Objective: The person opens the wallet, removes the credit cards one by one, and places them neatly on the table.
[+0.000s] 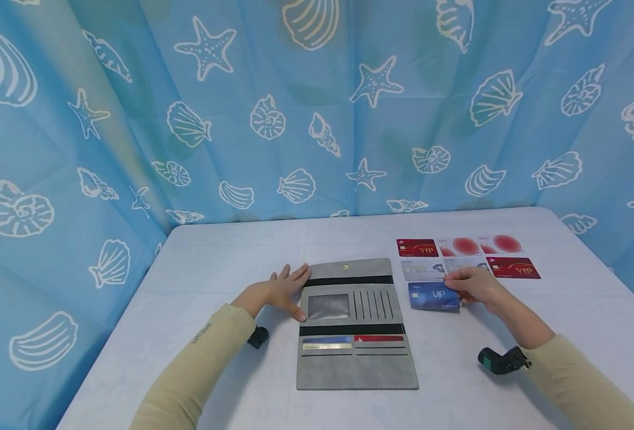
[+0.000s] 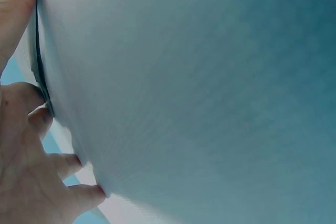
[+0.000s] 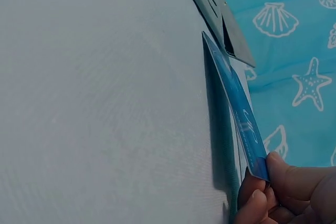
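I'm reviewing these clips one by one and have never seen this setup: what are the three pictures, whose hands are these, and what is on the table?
There is no machine here: a person works with bare hands and wears three cameras. The wide picture comes from the head camera, looking down at a white table with a seashell curtain behind. The other two come from cameras on the wrists, very close to the surface. The left hand rests flat on the edge of an open grey wallet, which already has cards in its lower slots. The right hand pinches a blue VIP card by its end; the right wrist view shows it tilted up off the table. Behind it lie five more cards in two rows.
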Demonstrator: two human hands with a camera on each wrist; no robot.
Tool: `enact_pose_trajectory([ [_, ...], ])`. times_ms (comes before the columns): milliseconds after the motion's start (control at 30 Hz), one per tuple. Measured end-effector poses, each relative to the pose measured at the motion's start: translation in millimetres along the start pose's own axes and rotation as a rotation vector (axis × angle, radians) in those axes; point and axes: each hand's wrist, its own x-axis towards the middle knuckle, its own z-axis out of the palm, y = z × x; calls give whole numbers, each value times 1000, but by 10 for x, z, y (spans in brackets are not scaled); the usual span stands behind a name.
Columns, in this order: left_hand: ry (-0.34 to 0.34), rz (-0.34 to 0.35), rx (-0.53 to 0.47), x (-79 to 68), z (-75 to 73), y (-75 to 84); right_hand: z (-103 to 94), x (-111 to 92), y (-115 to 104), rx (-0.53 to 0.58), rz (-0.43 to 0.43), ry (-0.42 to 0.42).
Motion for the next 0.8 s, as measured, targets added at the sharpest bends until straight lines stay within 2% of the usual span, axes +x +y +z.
enact_pose_trajectory([
  [333,-4,15,0,8,3,-14,33,43,-17,-109,17,30],
  [800,3,8,4,-4,1,1,120,5,-123,-325,-67,71],
])
